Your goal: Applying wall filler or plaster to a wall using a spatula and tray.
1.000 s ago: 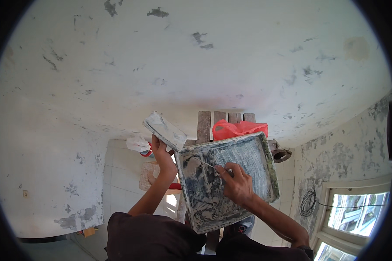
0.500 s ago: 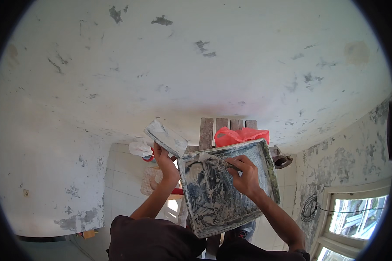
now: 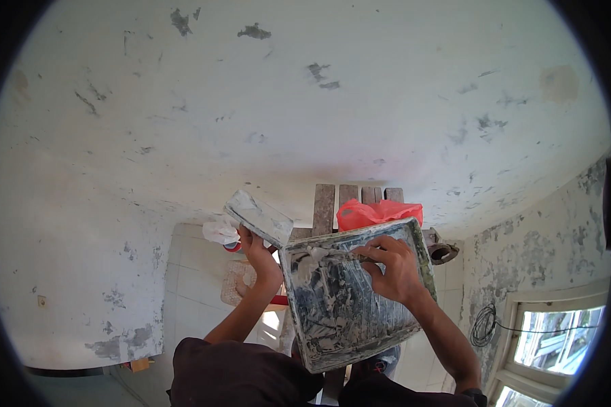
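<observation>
The roller tray (image 3: pixel 425 261), smeared with grey paste, sits tilted in front of the person; what bears its weight is hidden; at its upper left corner, the left hand (image 3: pixel 254 251) grips the lower edge of a paste-coated rectangular plate (image 3: pixel 259 217), its fingers partly curled and partly hidden beneath; the plate slants away to the upper left of the tray, one corner touching or just beside the rim; over the tray's upper half, the right hand (image 3: pixel 390 268) is closed in a pinch around a slim spatula (image 3: pixel 339 254), whose far end points left into a pale lump of paste (image 3: pixel 310 263) inside the tray; just beyond the tray's far rim lie a red plastic bag (image 3: pixel 379 215) and weathered wooden slats (image 3: pixel 324 205); left of the tray is a white plastic bag (image 3: pixel 218 232); well to its right, a coiled black cable (image 3: pixel 483 325) hangs beside a window (image 3: pixel 557 339).
</observation>
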Tool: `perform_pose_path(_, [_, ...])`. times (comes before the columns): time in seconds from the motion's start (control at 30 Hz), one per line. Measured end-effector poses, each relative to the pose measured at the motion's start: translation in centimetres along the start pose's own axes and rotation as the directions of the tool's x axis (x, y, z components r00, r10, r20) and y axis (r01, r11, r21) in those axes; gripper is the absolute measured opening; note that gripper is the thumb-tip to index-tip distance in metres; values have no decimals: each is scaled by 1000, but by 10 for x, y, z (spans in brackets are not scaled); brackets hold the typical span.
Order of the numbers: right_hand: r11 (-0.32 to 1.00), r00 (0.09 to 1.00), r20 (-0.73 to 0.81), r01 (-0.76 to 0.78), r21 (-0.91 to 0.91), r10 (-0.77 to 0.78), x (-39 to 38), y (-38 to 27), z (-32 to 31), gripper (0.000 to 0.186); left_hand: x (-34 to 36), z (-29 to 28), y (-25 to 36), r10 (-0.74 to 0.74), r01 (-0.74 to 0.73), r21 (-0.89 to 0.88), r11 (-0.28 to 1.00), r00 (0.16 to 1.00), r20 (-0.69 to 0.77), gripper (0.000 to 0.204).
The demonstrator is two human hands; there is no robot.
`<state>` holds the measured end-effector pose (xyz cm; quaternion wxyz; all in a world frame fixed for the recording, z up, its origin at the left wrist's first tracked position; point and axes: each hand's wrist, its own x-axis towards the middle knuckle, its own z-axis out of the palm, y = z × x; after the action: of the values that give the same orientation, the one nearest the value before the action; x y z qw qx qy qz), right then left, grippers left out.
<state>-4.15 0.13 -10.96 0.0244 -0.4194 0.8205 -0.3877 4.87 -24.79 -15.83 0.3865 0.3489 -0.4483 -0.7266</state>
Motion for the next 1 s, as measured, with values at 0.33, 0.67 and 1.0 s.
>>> perform_pose_path(0.33, [995,995,-29,-98,13,98,9,16,18,33,-1,0,-1,15,-16,46,999,1000,12,29])
perform_pose_path(0.67, [998,998,-22,60,-22,-60,0,3,22,39,-5,4,1,37,-38,66,997,999,21,30])
perform_pose_path(1.0, [996,981,-185,-70,-51,59,-17,32,29,34,-7,9,2,48,-50,77,996,998,28,29])
